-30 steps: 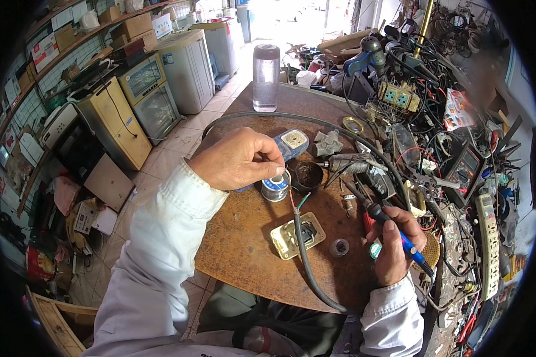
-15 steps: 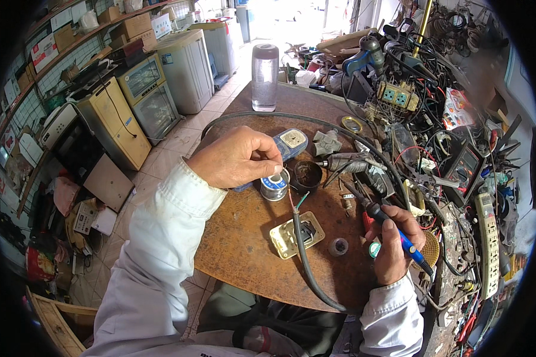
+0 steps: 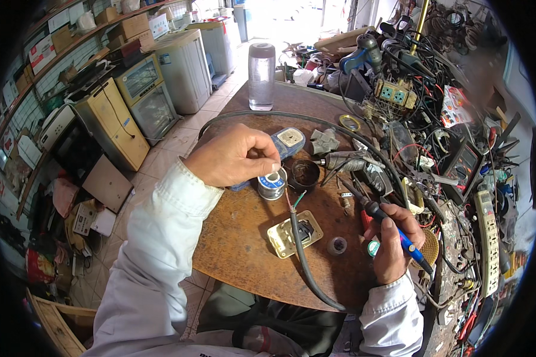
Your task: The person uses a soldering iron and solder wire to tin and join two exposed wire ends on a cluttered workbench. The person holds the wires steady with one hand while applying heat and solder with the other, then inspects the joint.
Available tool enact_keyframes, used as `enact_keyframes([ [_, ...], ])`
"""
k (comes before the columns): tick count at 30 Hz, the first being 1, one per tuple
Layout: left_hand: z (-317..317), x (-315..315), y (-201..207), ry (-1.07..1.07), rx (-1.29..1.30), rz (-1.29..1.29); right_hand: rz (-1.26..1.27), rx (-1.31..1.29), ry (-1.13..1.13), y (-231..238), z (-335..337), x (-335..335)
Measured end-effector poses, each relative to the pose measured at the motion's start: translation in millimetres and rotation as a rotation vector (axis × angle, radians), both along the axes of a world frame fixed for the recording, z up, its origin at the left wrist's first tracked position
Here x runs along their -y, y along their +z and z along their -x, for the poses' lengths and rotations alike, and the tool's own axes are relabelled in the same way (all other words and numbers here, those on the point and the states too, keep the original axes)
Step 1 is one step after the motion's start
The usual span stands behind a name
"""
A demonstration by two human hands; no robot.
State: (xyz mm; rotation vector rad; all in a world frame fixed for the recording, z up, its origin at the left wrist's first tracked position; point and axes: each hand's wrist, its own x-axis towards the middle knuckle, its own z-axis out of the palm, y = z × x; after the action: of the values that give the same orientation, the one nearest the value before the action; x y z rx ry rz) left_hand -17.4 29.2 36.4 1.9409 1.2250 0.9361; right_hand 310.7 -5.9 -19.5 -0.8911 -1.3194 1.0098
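Observation:
My left hand (image 3: 235, 157) is closed, thumb and fingertips pinching the thin solder wire just above the spool of solder (image 3: 271, 189), which has a blue and white label. My right hand (image 3: 396, 244) grips a soldering iron (image 3: 408, 245) by its blue and black handle, its tip pointing up and left above the table. Between the hands, a thick grey cable (image 3: 302, 262) rises from the front edge, its red and green wires (image 3: 299, 199) bared at the end near the spool. Under it lies an opened cream plug housing (image 3: 281, 239) with dark parts inside.
Beside the spool sits a small dark bowl (image 3: 305, 175). A clear water bottle (image 3: 261, 83) stands at the far edge of the brown table (image 3: 232, 250). Tangled cables and tools crowd the right, with a long power strip (image 3: 488, 250). A little round container (image 3: 337, 245) lies near the plug housing.
The view has shifted very slightly, so the table things sit a little farther left. Both hands keep their hold and nearly the same place.

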Motion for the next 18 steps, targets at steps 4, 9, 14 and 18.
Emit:
enact_keyframes([
  [4, -10, -6, -5, 0.106, 0.056, -0.059, 0.005, 0.007, 0.016, 4, 1, 1],
  [9, -30, -20, -23, 0.177, -0.3, -0.446, -0.012, 0.019, 0.018, 3, 1, 0],
  [14, -36, -26, -33, 0.109, -0.46, -0.442, 0.01, 0.0, 0.028, 4, 2, 1],
  [18, -35, -29, -35, 0.078, -0.495, -0.459, 0.01, -0.001, 0.026, 6, 2, 2],
])
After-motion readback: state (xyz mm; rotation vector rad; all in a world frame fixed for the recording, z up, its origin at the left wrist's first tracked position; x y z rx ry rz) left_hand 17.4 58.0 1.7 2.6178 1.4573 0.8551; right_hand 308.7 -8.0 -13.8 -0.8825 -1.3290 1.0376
